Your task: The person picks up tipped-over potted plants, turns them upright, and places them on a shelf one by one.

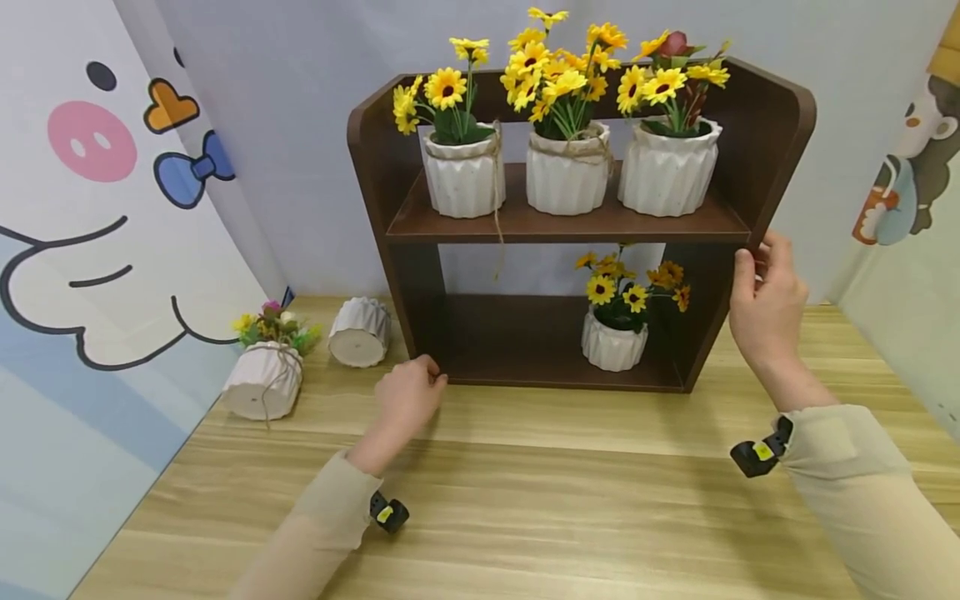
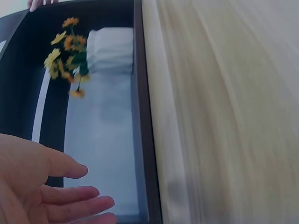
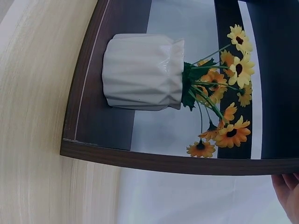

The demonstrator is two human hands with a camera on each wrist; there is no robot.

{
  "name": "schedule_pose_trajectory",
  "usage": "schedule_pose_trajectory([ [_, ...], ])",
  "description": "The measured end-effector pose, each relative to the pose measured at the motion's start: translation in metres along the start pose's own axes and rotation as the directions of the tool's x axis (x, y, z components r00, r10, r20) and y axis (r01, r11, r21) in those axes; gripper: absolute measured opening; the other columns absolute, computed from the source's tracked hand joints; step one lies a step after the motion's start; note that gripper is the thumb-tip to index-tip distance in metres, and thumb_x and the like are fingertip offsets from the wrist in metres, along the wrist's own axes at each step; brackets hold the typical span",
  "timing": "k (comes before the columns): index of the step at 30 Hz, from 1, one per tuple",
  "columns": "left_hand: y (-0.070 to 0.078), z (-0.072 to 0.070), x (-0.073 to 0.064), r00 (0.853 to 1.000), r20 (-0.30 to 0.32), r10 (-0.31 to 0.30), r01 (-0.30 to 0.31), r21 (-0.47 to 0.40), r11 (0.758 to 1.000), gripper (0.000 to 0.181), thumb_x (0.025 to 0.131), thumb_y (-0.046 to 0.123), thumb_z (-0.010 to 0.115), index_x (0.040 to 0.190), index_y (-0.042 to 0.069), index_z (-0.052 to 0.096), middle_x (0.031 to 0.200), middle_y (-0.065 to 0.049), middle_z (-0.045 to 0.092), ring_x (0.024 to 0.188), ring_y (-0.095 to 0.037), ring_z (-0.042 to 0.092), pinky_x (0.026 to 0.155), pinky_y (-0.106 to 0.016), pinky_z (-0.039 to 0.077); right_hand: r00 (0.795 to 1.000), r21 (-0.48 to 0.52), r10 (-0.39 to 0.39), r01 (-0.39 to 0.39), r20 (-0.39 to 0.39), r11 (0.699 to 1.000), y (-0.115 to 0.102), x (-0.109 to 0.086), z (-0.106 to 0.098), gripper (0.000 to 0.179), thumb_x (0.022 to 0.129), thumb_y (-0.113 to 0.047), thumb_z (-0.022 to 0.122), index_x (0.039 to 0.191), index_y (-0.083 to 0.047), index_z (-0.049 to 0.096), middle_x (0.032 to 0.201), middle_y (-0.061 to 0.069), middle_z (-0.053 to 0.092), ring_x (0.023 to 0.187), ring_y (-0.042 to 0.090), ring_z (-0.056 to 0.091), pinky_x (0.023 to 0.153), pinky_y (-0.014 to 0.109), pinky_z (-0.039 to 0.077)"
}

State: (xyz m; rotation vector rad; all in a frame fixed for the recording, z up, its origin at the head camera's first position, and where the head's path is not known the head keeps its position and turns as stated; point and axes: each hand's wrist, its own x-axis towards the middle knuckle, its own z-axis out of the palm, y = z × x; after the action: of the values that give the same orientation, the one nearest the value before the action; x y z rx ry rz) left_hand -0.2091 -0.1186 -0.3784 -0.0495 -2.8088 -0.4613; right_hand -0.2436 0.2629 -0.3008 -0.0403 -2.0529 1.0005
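A dark brown two-tier shelf [image 1: 555,229] stands on the wooden table. My right hand [image 1: 771,304] holds its right side panel, thumb at the front edge and the other fingers bent along the outer side. By the shelf's lower left corner is my left hand [image 1: 408,396]. The left wrist view shows its thumb and fingers [image 2: 79,208] apart with nothing between them; whether they touch the shelf I cannot tell. On the lower tier, toward the right, stands a white pot of yellow and orange flowers [image 1: 613,340].
Three white flower pots stand on the upper tier: left [image 1: 465,179], middle [image 1: 567,177] and right [image 1: 670,171]. Left of the shelf, a potted bouquet [image 1: 262,382] and another white pot [image 1: 360,332] lie tipped on the table [image 1: 570,500]. Cartoon-printed cloths hang around.
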Motion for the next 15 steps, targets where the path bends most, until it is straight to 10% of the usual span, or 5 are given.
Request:
schedule_pose_trajectory([
  [4, -0.016, -0.013, -0.003, 0.998, -0.038, -0.04, 0.04, -0.002, 0.999, 0.016, 0.083, 0.024, 0.062, 0.082, 0.009, 0.066, 0.073, -0.006, 0.067, 0.058, -0.028, 0.062, 0.049, -0.041, 0.046, 1.0, 0.0, -0.004, 0.004, -0.001, 1.0, 0.001, 0.0, 0.0, 0.035, 0.095, -0.029, 0.044, 0.12, -0.005, 0.049, 0.109, 0.015, 0.063, 0.099, 0.022, 0.061, 0.077, 0.007, 0.042],
  [11, -0.045, -0.034, -0.003, 0.975, -0.199, -0.099, 0.109, 0.038, 0.993, 0.016, 0.081, 0.02, 0.061, 0.085, 0.005, 0.066, 0.071, -0.014, 0.065, 0.056, -0.034, 0.059, 0.047, -0.046, 0.042, 1.0, 0.016, -0.014, 0.014, -0.012, 1.0, 0.001, 0.001, 0.001, 0.035, 0.095, -0.03, 0.044, 0.119, -0.006, 0.05, 0.108, 0.015, 0.064, 0.09, -0.008, 0.054, 0.074, 0.006, 0.04],
  [15, -0.062, -0.044, -0.002, 0.963, -0.235, -0.129, 0.148, 0.063, 0.987, 0.023, 0.083, 0.019, 0.06, 0.094, -0.001, 0.063, 0.085, -0.022, 0.063, 0.069, -0.04, 0.059, 0.056, -0.049, 0.045, 1.0, 0.01, -0.01, 0.01, -0.004, 1.0, 0.002, 0.001, 0.001, 0.035, 0.095, -0.029, 0.044, 0.12, -0.005, 0.05, 0.109, 0.015, 0.063, 0.093, 0.001, 0.058, 0.075, 0.006, 0.041],
])
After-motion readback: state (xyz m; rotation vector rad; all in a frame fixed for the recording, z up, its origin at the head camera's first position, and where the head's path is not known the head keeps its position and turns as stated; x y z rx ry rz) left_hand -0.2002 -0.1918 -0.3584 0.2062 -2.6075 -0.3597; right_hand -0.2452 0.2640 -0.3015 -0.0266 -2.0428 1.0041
